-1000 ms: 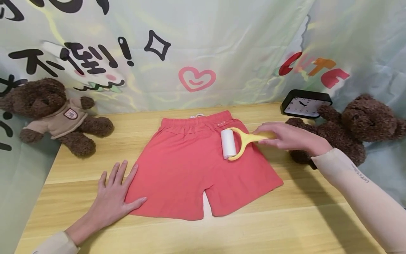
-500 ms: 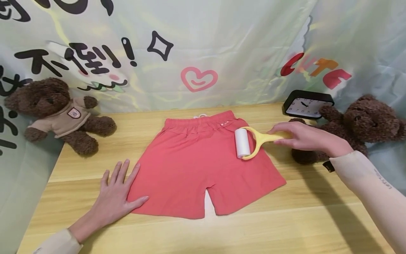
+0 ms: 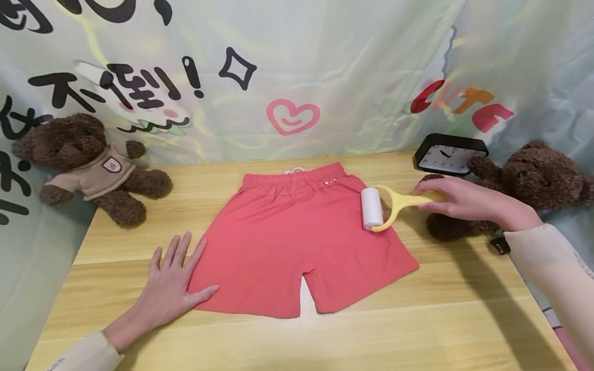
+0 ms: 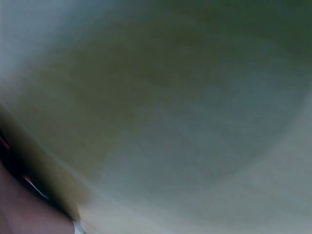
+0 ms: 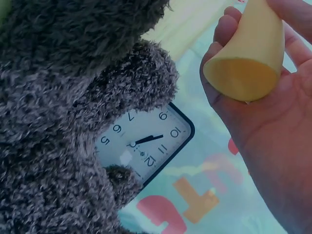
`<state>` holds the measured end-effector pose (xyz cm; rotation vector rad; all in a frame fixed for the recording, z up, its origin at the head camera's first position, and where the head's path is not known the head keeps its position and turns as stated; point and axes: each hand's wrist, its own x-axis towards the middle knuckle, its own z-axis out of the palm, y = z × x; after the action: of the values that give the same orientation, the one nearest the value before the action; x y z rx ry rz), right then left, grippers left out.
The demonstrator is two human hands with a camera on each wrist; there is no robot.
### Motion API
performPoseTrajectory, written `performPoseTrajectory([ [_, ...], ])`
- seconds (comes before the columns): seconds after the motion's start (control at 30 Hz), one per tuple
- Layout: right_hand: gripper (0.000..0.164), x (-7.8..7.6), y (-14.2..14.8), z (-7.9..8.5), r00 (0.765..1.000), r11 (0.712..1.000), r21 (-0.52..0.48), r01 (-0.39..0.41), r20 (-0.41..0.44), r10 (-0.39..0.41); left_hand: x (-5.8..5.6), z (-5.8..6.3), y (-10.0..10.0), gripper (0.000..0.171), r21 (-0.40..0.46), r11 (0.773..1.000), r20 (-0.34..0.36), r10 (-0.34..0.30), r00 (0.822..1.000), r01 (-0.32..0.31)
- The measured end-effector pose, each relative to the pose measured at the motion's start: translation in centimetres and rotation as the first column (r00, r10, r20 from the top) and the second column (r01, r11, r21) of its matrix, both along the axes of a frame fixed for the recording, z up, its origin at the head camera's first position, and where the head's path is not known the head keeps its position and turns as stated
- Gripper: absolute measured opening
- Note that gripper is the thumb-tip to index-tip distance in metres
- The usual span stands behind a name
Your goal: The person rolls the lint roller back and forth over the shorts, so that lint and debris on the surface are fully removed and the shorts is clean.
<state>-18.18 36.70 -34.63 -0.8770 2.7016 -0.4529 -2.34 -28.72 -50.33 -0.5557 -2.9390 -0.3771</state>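
Observation:
Red shorts lie flat on the wooden table, waistband toward the back. My left hand rests with spread, straight fingers at their lower left edge, the thumb on the cloth. The right hand grips the yellow handle of a lint roller, whose white roll lies over the right side of the shorts. In the right wrist view the fingers curl round the hollow handle end. The left wrist view is a blur, with only a bit of skin at its lower left corner.
A brown teddy bear in a beige top sits at the left. Another brown bear sits at the right, behind the right hand, partly covering a black-framed clock. A printed cloth hangs behind the table.
The right hand has drawn the lint roller to the right across the shorts, from the right leg's middle toward their right edge. The left hand stays in place on the shorts.

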Motion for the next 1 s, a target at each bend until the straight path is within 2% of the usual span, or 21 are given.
performPoseTrajectory([
  [0.3,0.026,1.1,0.7,0.7,0.998,0.999,0.038,-0.002,-0.063,0.004,0.3,-0.1,0.3,0.113,0.012,1.000,0.005,-0.003,1.000,0.003],
  [0.5,0.034,2.4,1.7,1.0,0.981,0.999,0.046,0.023,-0.191,-0.014,0.3,-0.2,0.2,0.114,0.007,1.000,0.002,-0.005,1.000,0.005],
  [0.67,0.039,3.5,1.8,0.9,0.958,0.997,-0.039,0.066,-0.278,-0.074,0.2,0.1,0.1,0.115,-0.002,1.000,0.026,-0.004,1.000,0.004],
  [0.87,0.047,4.3,0.8,-0.5,0.943,0.974,-0.206,0.091,-0.296,-0.151,0.0,0.4,0.0,0.115,0.011,1.000,0.039,0.002,0.999,-0.003],
  [1.0,0.049,4.7,-0.8,-1.7,0.938,0.954,-0.291,0.065,-0.307,-0.158,0.0,0.5,-0.1,0.116,0.012,1.000,0.032,-0.004,0.999,0.003],
])
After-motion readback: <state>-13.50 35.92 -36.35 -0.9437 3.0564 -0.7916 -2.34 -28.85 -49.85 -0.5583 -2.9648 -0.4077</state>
